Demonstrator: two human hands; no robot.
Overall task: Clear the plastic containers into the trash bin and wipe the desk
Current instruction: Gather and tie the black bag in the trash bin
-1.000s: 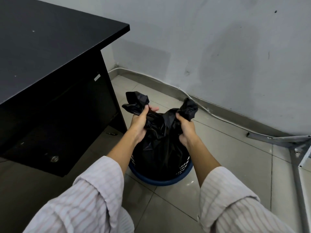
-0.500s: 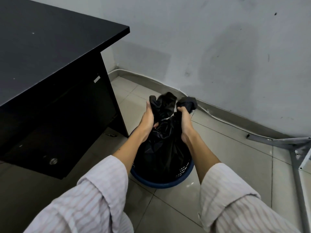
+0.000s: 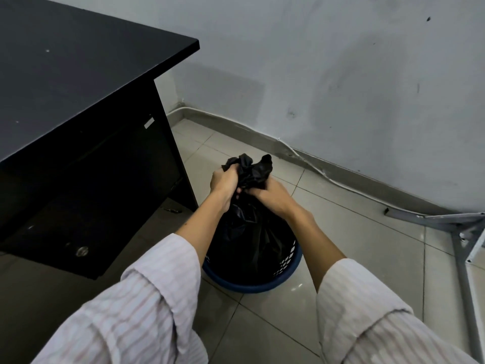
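A black trash bag (image 3: pixel 252 232) sits in a round blue trash bin (image 3: pixel 286 275) on the tiled floor, right of the black desk (image 3: pixel 78 82). My left hand (image 3: pixel 224 181) and my right hand (image 3: pixel 271 193) both grip the bag's gathered top, close together, with the two bunched ends sticking up above my fingers. The bag's contents are hidden. No plastic containers show.
A white cable (image 3: pixel 328 177) runs along the skirting at the foot of the grey wall. A grey metal frame (image 3: pixel 456 232) stands on the floor at the right. The desk's dark side panel is close to the bin's left.
My hands have come together, drawing the bag's two held ends from wide apart into one bunch above the bin.
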